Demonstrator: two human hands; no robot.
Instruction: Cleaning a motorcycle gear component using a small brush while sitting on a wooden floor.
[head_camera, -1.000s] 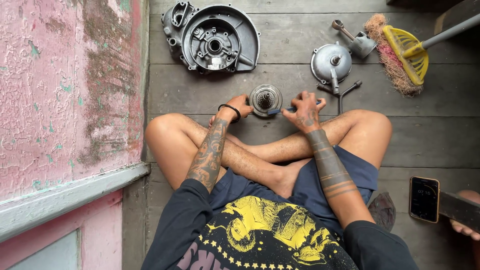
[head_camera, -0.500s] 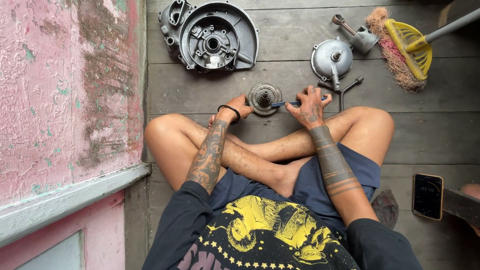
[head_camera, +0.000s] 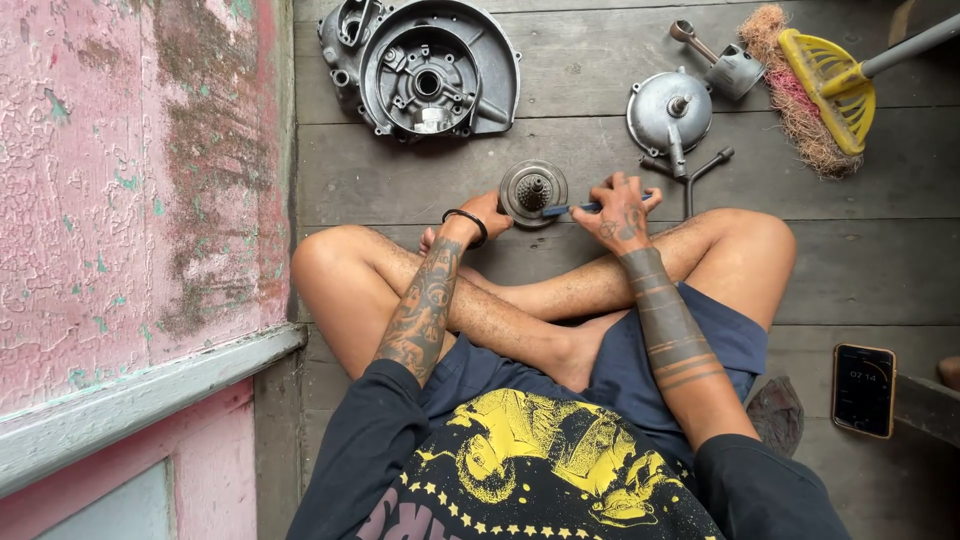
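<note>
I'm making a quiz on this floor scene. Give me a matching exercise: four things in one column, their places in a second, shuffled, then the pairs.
Things:
1. large engine cover
2. broom
3. phone
4. round toothed part

Places:
A. between the left hand and right hand
B. top right corner
C. floor by the person's right knee
D. top, next to the pink wall

Pairs: 1-D, 2-B, 3-C, 4-A

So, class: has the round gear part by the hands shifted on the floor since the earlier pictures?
No. The round gear part sits just as far below the large engine cover as before; only the camera shifted.
</note>
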